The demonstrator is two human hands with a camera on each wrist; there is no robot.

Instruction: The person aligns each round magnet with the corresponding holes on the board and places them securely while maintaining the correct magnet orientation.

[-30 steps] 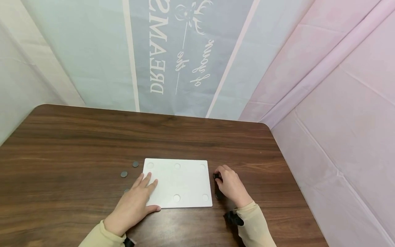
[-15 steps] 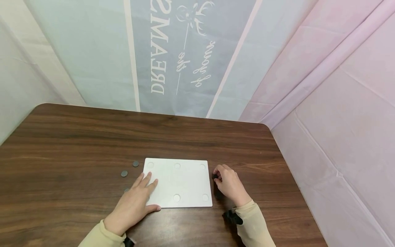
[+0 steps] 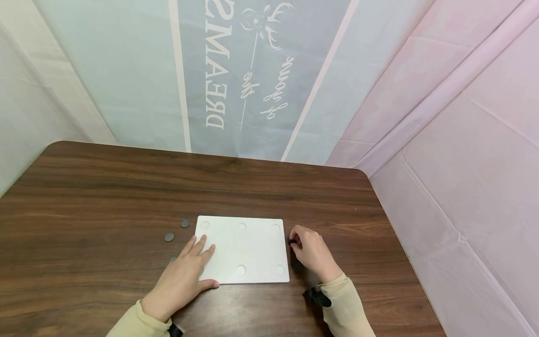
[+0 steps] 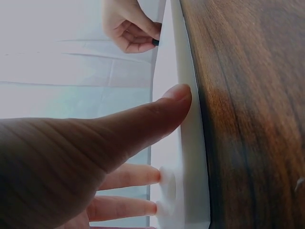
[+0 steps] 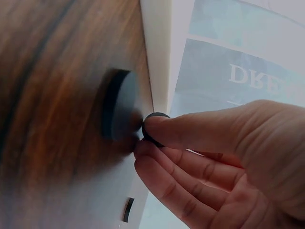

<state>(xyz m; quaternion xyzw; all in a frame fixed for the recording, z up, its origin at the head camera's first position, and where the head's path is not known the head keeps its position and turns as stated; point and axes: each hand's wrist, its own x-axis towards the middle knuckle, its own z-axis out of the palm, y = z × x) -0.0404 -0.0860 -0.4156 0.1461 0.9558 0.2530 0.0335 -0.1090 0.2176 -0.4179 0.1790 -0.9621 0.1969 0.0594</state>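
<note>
A white rectangular board with shallow round recesses lies on the table. My left hand rests on its near left corner, fingers spread and straight; in the left wrist view the thumb lies along the board's edge. Just off the board's right side, my right hand pinches a small black disc between thumb and fingertips. On the tabletop beside those fingers sits another dark disc, seen in the right wrist view. Farther off there is a third dark disc.
Left of the board lie grey discs, one near its far corner, one farther left and one partly hidden by my left hand. The brown wooden table ends at a printed cloth backdrop.
My right hand has shifted very slightly left, toward the board, and the black disc in its fingertips has turned a little. The left hand and board stay put.
</note>
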